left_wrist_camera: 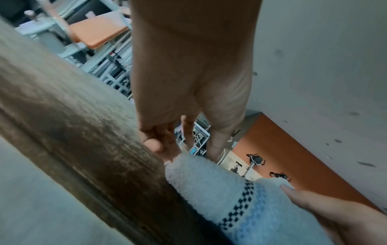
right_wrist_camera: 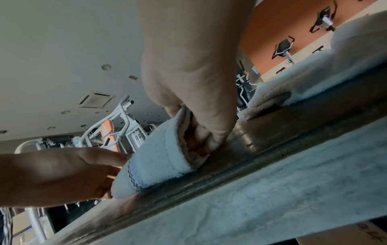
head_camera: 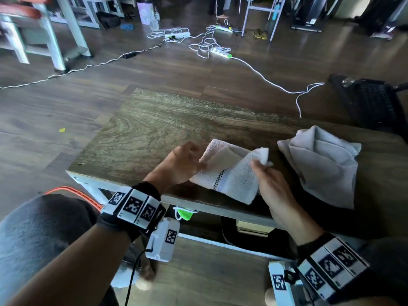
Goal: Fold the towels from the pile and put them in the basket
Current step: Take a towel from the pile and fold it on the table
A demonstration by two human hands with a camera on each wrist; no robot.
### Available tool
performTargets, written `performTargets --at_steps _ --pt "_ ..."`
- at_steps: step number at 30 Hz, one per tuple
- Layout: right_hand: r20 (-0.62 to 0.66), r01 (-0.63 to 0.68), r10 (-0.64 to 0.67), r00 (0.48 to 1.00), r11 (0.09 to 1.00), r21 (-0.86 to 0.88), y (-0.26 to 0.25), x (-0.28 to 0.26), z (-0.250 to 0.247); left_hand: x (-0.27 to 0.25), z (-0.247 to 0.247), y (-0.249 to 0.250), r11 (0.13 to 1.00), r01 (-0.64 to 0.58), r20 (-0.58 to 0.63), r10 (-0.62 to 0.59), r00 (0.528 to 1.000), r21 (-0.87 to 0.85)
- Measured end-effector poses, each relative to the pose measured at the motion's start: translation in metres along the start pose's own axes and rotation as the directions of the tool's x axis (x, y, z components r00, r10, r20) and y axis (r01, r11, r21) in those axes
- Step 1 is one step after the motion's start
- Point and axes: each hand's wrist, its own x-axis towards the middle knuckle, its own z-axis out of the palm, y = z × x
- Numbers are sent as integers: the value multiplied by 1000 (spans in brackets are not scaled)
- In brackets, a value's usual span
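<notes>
A white towel (head_camera: 229, 173) with a dark checked stripe lies partly folded near the front edge of the wooden table (head_camera: 154, 129). My left hand (head_camera: 202, 165) pinches its left edge, thumb over fingers, as the left wrist view shows on the towel (left_wrist_camera: 209, 182) below the left hand (left_wrist_camera: 173, 149). My right hand (head_camera: 259, 163) grips the raised right corner; its fingers (right_wrist_camera: 201, 131) curl round the towel's (right_wrist_camera: 155, 162) hem. A rumpled grey towel (head_camera: 320, 164) lies to the right. A dark woven basket (head_camera: 371, 102) stands beyond the table's right corner.
White cables and power strips (head_camera: 220, 51) trail over the floor behind the table. Metal-framed furniture (head_camera: 55, 36) stands at the back left. An orange cord (head_camera: 84, 195) runs by my knee under the table's front left corner.
</notes>
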Motion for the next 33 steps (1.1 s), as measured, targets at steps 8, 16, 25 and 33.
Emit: performTargets --at_steps 8,16,25,33 --pt "-12 87 -86 996 995 57 4 0 1 -5 12 -7 1000 15 23 -15 1000 18" --pt "-37 197 -227 973 904 -378 5 12 2 -7 9 -9 1000 23 -130 -24 991 -2" --pt "153 380 -353 923 771 -511 -1 0 5 -3 -10 -20 945 -76 -486 231 843 318" --pt "263 385 -286 921 770 -510 1 3 8 -17 0 -11 870 -203 141 155 978 449"
